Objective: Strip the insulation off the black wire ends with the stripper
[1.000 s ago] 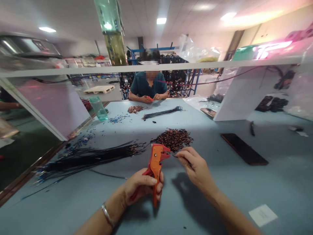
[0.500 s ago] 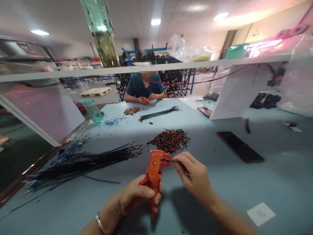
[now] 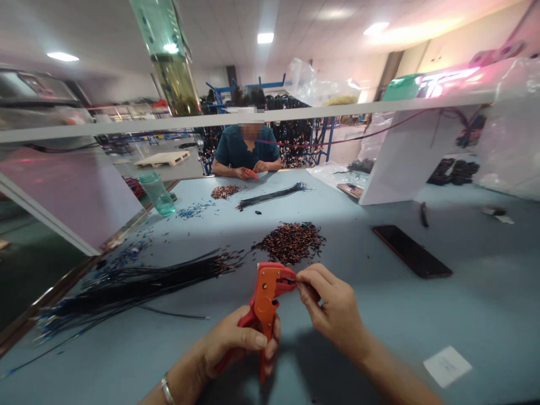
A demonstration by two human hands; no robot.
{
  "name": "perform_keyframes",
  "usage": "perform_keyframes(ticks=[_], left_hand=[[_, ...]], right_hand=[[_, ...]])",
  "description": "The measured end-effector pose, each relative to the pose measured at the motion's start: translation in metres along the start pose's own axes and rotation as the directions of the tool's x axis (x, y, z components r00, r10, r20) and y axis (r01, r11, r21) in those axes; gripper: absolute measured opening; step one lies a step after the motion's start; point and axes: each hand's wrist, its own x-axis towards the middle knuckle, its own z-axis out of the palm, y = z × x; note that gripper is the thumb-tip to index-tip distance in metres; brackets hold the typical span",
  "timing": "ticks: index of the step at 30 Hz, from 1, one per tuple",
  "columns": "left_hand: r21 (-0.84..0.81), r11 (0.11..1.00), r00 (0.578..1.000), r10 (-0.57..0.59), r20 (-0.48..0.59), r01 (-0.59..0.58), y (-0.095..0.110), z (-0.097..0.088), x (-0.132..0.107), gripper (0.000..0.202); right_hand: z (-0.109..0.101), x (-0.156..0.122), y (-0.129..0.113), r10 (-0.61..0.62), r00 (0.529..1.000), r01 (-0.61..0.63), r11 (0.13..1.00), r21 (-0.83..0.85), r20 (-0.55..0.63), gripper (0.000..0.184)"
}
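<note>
Worktop (image 3: 379,332), smooth and grey-blue, spreads under the left hand (image 3: 240,340) and the right hand (image 3: 331,301); a flat white shelf (image 3: 346,111) spans it well beyond them; past its far edge, ahead of both hands, sits a co-worker (image 3: 228,146).

To the left of the left hand and a little farther out lies a bundle (image 3: 160,284) of thin, flexible black strands, its long axis slanting across the worktop, blue bits at the outer end, coppery tips at the end nearer the stripper; just beyond the stripper's head, ahead of the hands, a loose heap (image 3: 291,242) of short black and copper-coloured stubs; right of the right hand and farther out, a phone (image 3: 411,251), dark, glossy and slab-shaped.

The left hand is wrapped around the handles of the stripper (image 3: 266,298), an orange plate over a red body; its long axis runs up and away from the palm, while its blunt nose turns sideways to the right hand, which is just beside it; beside the right forearm, a square of white paper (image 3: 447,365); smallest, a dark wire (image 3: 292,280), pinched in the right fingertips, its visible end between the stripper's jaws; whether they bite it, I cannot tell.
</note>
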Motion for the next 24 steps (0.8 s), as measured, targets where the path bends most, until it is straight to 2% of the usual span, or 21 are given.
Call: perform_keyframes(ticks=[10, 24], left_hand=[[0.003, 1.000, 0.999, 0.017, 0.048, -0.017, -0.0002, -0.0012, 0.0013, 0.035], [0.027, 1.000, 0.998, 0.012, 0.059, -0.014, 0.0006, 0.0012, 0.0014, 0.033]], right_hand=[[-0.0024, 0.0015, -0.0040, -0.049, 0.998, 0.049, 0.998, -0.032, -0.027, 0.014], [-0.0018, 0.0001, -0.0042, -0.037, 0.999, 0.037, 0.999, -0.038, -0.007, 0.014]])
